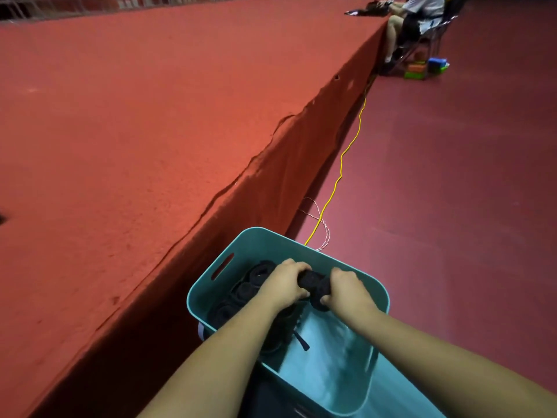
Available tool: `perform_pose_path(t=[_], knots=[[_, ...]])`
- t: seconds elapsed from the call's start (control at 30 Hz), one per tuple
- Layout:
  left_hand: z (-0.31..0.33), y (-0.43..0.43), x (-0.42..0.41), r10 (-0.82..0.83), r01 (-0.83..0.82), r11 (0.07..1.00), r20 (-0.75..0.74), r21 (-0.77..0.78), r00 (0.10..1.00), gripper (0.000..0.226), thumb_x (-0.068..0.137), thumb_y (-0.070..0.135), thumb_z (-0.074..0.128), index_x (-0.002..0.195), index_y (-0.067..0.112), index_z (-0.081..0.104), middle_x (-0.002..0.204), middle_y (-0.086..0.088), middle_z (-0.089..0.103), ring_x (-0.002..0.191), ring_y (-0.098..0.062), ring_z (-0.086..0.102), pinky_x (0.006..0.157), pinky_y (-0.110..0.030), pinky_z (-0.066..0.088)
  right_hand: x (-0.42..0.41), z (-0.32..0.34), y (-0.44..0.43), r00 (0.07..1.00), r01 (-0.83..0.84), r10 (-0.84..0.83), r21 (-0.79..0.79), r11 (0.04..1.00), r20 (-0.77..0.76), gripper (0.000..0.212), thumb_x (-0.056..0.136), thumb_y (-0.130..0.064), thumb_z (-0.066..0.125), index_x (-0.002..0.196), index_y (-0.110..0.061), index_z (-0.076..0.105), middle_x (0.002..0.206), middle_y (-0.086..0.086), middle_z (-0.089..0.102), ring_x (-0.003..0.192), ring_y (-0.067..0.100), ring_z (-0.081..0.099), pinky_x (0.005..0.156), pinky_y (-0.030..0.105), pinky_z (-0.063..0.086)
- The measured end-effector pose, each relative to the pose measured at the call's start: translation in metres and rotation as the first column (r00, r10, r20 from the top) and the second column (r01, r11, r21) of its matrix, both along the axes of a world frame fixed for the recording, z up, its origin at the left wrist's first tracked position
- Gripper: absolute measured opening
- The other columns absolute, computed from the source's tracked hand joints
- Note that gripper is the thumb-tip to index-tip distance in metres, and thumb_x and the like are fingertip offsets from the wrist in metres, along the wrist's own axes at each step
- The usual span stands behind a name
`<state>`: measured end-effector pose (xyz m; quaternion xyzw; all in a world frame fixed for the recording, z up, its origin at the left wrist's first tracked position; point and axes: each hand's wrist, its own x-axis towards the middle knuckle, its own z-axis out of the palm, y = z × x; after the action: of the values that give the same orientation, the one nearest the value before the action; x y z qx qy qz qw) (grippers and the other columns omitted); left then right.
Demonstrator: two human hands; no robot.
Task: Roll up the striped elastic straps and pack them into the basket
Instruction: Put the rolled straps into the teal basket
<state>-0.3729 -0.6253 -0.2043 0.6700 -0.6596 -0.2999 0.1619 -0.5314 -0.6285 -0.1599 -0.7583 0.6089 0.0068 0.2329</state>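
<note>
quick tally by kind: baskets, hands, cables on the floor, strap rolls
teal basket: 1
hands: 2, left hand and right hand, both gripping a rolled strap
yellow cable: 1
red-and-white twisted wire: 1
other strap rolls in the basket: too dark to count
total: 5, rolls left out

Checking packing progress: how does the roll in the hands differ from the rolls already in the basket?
The held roll is gripped by the left hand and right hand; the packed rolls lie side by side. The held roll is over the middle of the basket; the packed rolls line its left wall. Both are dark and wound up.
</note>
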Motion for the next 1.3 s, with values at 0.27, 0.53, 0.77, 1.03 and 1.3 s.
perform_pose_path(t=[0.27,0.53,0.77,1.03,1.3], knots=[[-0.021,-0.014,0.013,-0.062,0.066,0.998,0.166,-0.02,0.984,0.037,0.081,0.012,0.071,0.115,0.013,0.055,0.117,-0.01,0.056,0.109,-0.03,0.057,0.092,-0.036,0.045,0.018,-0.032,-0.006,0.987,0.111,-0.121,0.097,0.989,0.102,0.025,0.09,-0.009,0.065,0.108,-0.002,0.049,0.112,0.021,0.064,0.102,0.037,0.065,0.072,0.032,0.045],[-0.03,-0.018,0.02,-0.09,0.089,0.996,0.27,0.014,0.959,0.041,0.083,0.022,0.072,0.122,0.015,0.062,0.121,-0.005,0.044,0.116,-0.027,0.048,0.1,-0.043,0.046,0.017,-0.045,-0.011,0.996,0.057,-0.065,0.145,0.988,0.053,0.03,0.088,-0.01,0.069,0.101,-0.01,0.042,0.114,0.02,0.064,0.106,0.037,0.063,0.075,0.033,0.044],[0.044,0.007,0.071,0.057,-0.05,0.996,0.1,-0.076,0.993,0.029,0.09,0.022,0.069,0.118,0.015,0.065,0.105,0.002,0.052,0.097,-0.017,0.059,0.089,-0.022,0.042,0.02,0.002,-0.019,0.999,-0.04,0.038,0.059,0.997,0.036,0.019,0.087,-0.018,0.058,0.1,-0.007,0.049,0.109,0.019,0.063,0.098,0.036,0.061,0.072,0.035,0.046],[0.165,0.086,0.189,0.327,-0.294,0.918,0.087,-0.266,0.941,0.017,0.091,0.013,0.068,0.108,0.016,0.069,0.097,-0.002,0.071,0.076,-0.006,0.058,0.072,-0.02,0.045,0.117,0.092,-0.014,0.941,-0.17,0.201,-0.131,0.977,0.274,0.029,0.087,-0.03,0.059,0.11,-0.011,0.057,0.107,0.012,0.066,0.096,0.032,0.064,0.078,0.035,0.051],[0.198,0.237,0.321,0.76,-0.678,0.64,0.168,-0.362,0.628,0.015,0.087,0.011,0.071,0.102,0.012,0.068,0.093,-0.005,0.068,0.091,-0.025,0.063,0.078,-0.029,0.042,0.276,0.139,0.051,0.781,-0.425,0.504,-0.277,0.862,0.369,0.036,0.09,-0.024,0.06,0.118,-0.002,0.058,0.12,0.02,0.064,0.116,0.036,0.057,0.093,0.037,0.045]])
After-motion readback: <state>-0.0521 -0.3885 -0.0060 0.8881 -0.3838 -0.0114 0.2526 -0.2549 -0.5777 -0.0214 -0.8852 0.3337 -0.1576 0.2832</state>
